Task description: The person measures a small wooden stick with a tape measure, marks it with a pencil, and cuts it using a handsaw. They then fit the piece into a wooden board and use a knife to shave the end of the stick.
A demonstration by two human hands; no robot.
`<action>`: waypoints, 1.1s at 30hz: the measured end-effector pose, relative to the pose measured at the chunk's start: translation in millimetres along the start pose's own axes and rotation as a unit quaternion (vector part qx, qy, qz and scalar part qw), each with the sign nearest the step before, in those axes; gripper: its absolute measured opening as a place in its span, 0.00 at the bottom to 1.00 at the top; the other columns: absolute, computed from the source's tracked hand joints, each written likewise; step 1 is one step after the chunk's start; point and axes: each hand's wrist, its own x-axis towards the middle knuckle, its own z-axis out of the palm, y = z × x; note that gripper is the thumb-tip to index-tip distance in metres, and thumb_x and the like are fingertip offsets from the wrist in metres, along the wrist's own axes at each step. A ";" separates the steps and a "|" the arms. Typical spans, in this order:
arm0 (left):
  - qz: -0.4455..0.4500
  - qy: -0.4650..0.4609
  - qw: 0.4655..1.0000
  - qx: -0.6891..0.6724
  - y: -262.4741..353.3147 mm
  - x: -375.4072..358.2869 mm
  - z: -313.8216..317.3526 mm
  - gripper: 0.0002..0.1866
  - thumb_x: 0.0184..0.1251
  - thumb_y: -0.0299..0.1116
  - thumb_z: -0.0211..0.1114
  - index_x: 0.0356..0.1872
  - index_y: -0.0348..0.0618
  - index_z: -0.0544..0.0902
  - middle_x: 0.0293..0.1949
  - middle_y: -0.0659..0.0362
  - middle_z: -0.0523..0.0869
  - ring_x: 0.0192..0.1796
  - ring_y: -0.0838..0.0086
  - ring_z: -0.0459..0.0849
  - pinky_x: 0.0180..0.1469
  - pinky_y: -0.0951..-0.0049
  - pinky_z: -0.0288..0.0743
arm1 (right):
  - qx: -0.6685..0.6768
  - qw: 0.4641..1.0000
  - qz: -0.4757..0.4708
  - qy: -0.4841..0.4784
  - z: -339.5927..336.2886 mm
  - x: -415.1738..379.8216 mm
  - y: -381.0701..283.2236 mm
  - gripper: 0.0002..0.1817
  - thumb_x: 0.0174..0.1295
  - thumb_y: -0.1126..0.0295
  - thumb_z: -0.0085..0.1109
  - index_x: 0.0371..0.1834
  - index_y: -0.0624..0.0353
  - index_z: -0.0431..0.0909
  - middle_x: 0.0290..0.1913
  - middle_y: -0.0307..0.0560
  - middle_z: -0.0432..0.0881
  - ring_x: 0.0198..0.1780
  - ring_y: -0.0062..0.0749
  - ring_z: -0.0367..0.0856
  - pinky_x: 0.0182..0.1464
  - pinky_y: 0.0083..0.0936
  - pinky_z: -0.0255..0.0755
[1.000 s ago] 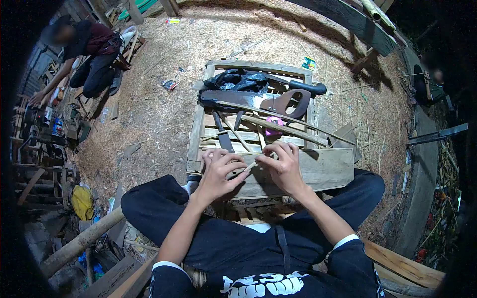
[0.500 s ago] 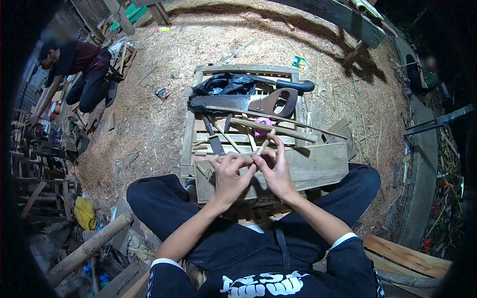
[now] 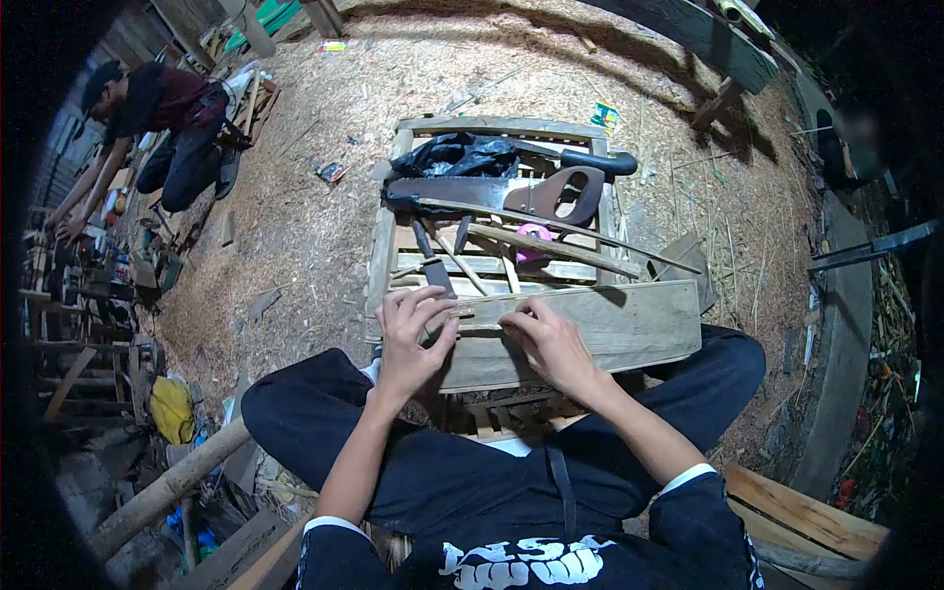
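Observation:
Over a flat wooden board (image 3: 629, 320) lying across my lap, both hands are held a short way apart. My left hand (image 3: 413, 339) is closed in a loose pinch on a short, thin wooden stick (image 3: 463, 314) that juts from its fingertips. My right hand (image 3: 551, 344) is curled with thumb and fingertips together; what they hold, if anything, is too small to make out. Just beyond the left fingers lies a dark, flat blade with a handle (image 3: 433, 265). A pink round tape measure (image 3: 534, 242) sits beyond the right hand, behind a long wooden strip (image 3: 560, 251).
A hand saw (image 3: 472, 193), a black plastic bag (image 3: 457, 157) and a black-handled tool (image 3: 598, 162) lie on a slatted wooden stand (image 3: 382, 251). Wood shavings cover the ground. Another person (image 3: 187, 118) crouches at left; a blurred person (image 3: 851, 147) is at right.
My hands were close together, with a stick standing up at the right fingers. They have since drawn apart and lower over the board. The view has shifted slightly.

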 end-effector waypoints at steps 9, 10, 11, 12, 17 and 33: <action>-0.014 -0.056 0.998 0.021 -17.5 -22.9 -8.6 0.18 0.60 0.36 0.78 0.52 0.52 0.92 0.69 0.61 0.83 0.71 0.58 0.70 0.75 0.51 0.55 | -0.076 0.994 -0.073 0.039 9.8 -2.9 13.0 0.23 0.51 0.83 0.68 0.52 0.53 0.89 0.46 0.45 0.83 0.52 0.45 0.81 0.53 0.41 0.73; -0.012 -0.064 0.998 0.017 -16.5 -23.1 -7.7 0.17 0.60 0.38 0.79 0.51 0.53 0.93 0.69 0.61 0.83 0.72 0.58 0.69 0.75 0.51 0.55 | -0.076 0.994 -0.074 0.037 11.0 -2.8 14.3 0.23 0.51 0.83 0.68 0.52 0.53 0.89 0.46 0.45 0.83 0.52 0.45 0.81 0.53 0.41 0.73; -0.013 -0.063 0.998 0.017 -14.2 -22.8 -6.2 0.17 0.60 0.38 0.79 0.51 0.53 0.93 0.69 0.61 0.83 0.72 0.58 0.69 0.75 0.51 0.55 | -0.083 0.992 -0.085 0.036 12.2 -2.8 16.0 0.24 0.50 0.83 0.68 0.52 0.53 0.89 0.46 0.45 0.83 0.52 0.44 0.81 0.52 0.41 0.73; -0.006 -0.069 0.997 0.012 -9.2 -20.6 -5.6 0.17 0.60 0.40 0.80 0.51 0.53 0.93 0.69 0.61 0.83 0.72 0.58 0.70 0.75 0.51 0.54 | -0.089 0.991 -0.096 0.035 12.4 -2.2 16.4 0.24 0.49 0.83 0.69 0.52 0.53 0.89 0.46 0.45 0.83 0.52 0.44 0.81 0.52 0.42 0.73; 0.034 -0.097 0.995 0.007 -12.9 -20.4 8.8 0.14 0.61 0.42 0.80 0.48 0.55 0.95 0.64 0.62 0.85 0.70 0.60 0.72 0.74 0.50 0.55 | -0.084 0.990 -0.108 0.036 16.1 -1.3 9.3 0.24 0.48 0.82 0.69 0.52 0.53 0.89 0.46 0.44 0.82 0.52 0.42 0.81 0.53 0.39 0.72; 0.035 -0.022 0.997 0.062 -27.4 48.8 11.0 0.09 0.71 0.36 0.72 0.46 0.46 0.92 0.44 0.61 0.92 0.57 0.66 0.81 0.67 0.54 0.57 | -0.207 0.969 0.127 -0.044 -35.3 102.3 30.5 0.21 0.72 0.60 0.67 0.62 0.59 0.81 0.50 0.60 0.79 0.56 0.59 0.82 0.53 0.54 0.80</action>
